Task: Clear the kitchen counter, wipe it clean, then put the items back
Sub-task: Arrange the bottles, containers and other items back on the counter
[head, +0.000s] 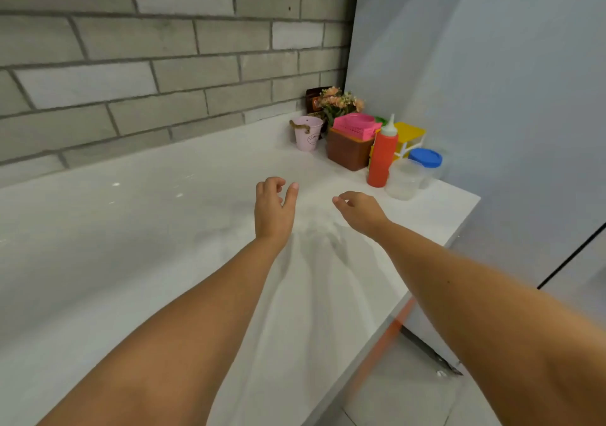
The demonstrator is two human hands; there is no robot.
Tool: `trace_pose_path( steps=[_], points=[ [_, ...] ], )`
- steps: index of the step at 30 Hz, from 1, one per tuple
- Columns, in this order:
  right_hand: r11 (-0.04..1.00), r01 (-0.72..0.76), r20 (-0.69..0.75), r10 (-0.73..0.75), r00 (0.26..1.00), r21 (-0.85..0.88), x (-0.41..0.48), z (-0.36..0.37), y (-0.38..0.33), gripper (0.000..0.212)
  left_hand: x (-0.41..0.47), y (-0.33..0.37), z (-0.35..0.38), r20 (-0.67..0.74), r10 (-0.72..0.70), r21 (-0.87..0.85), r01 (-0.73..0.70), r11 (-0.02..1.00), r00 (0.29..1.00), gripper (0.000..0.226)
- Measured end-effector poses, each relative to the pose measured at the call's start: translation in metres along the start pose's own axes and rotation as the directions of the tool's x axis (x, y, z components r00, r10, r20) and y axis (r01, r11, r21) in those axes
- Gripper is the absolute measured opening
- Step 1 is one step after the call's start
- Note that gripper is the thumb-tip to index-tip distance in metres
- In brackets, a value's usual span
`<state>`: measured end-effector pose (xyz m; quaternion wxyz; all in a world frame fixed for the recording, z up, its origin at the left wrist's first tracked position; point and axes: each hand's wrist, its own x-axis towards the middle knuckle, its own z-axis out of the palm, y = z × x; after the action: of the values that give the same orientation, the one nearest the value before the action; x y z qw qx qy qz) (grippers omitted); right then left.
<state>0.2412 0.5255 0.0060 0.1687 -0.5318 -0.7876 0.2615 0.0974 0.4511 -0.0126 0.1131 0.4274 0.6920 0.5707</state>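
Both my arms reach out over the white counter [131, 245]. My left hand [273, 207] and my right hand [359, 210] hover above it with loosely curled fingers, holding nothing. Items cluster in the far right corner: a red squeeze bottle [380, 160], a clear lidded tub [405, 179], a clear tub with a blue lid [426, 160], a brown box [347, 151] topped by a pink basket [355, 125], a yellow rack [410, 137], a pink bucket [308, 133], a flower bunch [341, 100] and a dark packet [314, 99]. The red bottle stands just beyond my right hand.
A grey brick wall [164, 64] backs the counter. A pale panel [475, 81] closes its right end. The counter's front edge runs diagonally at lower right, with tiled floor [410, 399] and an orange strip [390, 330] below.
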Motion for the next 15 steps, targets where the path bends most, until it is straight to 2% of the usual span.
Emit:
trace_pose_path(
  steps=[9, 15],
  points=[
    [0.98, -0.198, -0.105, 0.2, 0.974, 0.029, 0.036, -0.032, 0.061, 0.039, 0.036, 0.005, 0.072, 0.119, -0.007, -0.003, 0.008, 1.0, 0.993, 0.027],
    [0.944, -0.29, -0.188, 0.317, 0.93, 0.158, 0.058, -0.06, 0.114, 0.034, 0.038, 0.015, 0.137, 0.243, -0.063, -0.038, 0.075, 0.996, 0.968, 0.02]
  ],
)
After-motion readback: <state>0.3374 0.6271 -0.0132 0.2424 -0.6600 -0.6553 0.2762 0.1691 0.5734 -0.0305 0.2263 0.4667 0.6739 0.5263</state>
